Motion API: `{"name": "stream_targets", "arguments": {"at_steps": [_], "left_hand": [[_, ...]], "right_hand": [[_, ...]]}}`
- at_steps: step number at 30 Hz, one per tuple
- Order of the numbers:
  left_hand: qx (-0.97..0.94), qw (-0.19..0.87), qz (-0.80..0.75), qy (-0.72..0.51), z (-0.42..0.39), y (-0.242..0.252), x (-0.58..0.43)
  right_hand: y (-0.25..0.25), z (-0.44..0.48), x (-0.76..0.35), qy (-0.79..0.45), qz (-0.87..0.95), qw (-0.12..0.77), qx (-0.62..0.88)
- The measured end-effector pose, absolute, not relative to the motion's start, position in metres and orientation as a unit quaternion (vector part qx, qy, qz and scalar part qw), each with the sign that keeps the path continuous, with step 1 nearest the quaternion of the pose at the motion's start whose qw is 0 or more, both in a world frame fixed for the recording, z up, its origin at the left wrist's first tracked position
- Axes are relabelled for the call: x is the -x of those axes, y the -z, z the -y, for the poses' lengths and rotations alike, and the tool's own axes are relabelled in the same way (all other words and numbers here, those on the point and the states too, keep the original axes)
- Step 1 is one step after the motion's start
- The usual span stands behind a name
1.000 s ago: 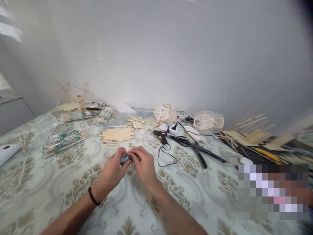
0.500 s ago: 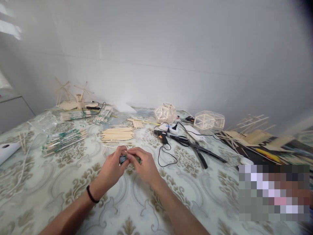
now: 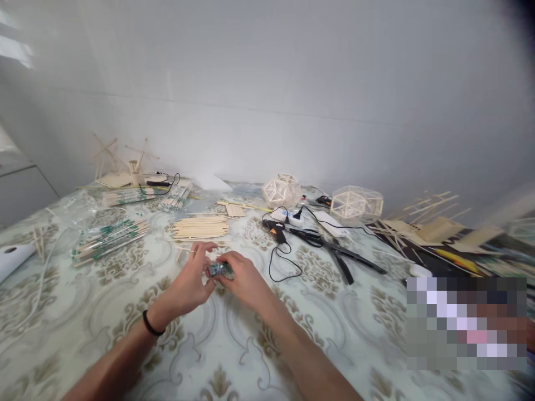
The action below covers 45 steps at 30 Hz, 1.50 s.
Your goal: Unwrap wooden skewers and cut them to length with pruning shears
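My right hand (image 3: 242,276) grips a small shiny roll (image 3: 220,270), dark green and clear like crumpled plastic film, between thumb and fingers. At the roll's left end is my left hand (image 3: 193,278), its thumb and fingers spread in a curve around that end; whether they touch it I cannot tell. A black band circles the left wrist. Just beyond the hands lies a row of pale wooden sticks (image 3: 200,228), side by side on the patterned tablecloth (image 3: 196,356).
Wrapped stick bundles (image 3: 111,242) lie left. A black-and-orange glue gun (image 3: 276,231), power strip (image 3: 288,216), cables and long black tool (image 3: 355,257) are right of centre. Wooden lattice shapes (image 3: 282,191) and stick models (image 3: 136,172) stand behind. Another person's blurred-out area (image 3: 468,323) is at right.
My left hand's fingers have parted and lifted from the roll, which now shows more. My right hand still grips it. The view has shifted slightly.
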<state>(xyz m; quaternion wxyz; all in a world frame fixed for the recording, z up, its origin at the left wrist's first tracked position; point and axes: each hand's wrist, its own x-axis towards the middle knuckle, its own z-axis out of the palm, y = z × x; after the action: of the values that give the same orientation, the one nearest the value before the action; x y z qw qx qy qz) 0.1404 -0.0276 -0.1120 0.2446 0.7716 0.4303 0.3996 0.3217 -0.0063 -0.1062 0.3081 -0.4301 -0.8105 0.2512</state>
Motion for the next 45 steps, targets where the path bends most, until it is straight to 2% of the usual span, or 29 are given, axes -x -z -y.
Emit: {"name": "stream_targets", "arguments": {"at_steps": [8,12,17,21,26,34,38,45], "left_hand": [[-0.759,0.249,-0.445,-0.404,0.021,0.112,-0.139],[-0.732,0.204,-0.456,-0.463,0.022,0.111,-0.146],[-0.712,0.069,-0.457,-0.529,0.027,0.102,-0.147],[-0.722,0.033,-0.481,-0.496,0.026,0.098,-0.137],[-0.773,0.048,-0.480,-0.412,0.026,0.102,-0.138],[-0.789,-0.045,-0.527,-0.314,0.024,0.106,-0.141],[-0.791,-0.068,-0.537,-0.284,0.025,0.111,-0.142],[-0.829,-0.091,-0.491,-0.252,0.024,0.116,-0.142]], "right_hand": [[0.110,0.011,-0.314,-0.154,0.821,0.315,0.452],[0.110,0.008,-0.313,-0.140,0.799,0.409,0.418],[0.106,0.010,-0.312,-0.119,0.757,0.532,0.361],[0.103,0.017,-0.312,-0.127,0.721,0.579,0.359],[0.103,0.022,-0.311,-0.165,0.720,0.558,0.378],[0.096,0.019,-0.314,-0.198,0.729,0.519,0.400],[0.090,0.014,-0.320,-0.235,0.755,0.468,0.394],[0.077,0.016,-0.332,-0.213,0.832,0.341,0.382]]}}
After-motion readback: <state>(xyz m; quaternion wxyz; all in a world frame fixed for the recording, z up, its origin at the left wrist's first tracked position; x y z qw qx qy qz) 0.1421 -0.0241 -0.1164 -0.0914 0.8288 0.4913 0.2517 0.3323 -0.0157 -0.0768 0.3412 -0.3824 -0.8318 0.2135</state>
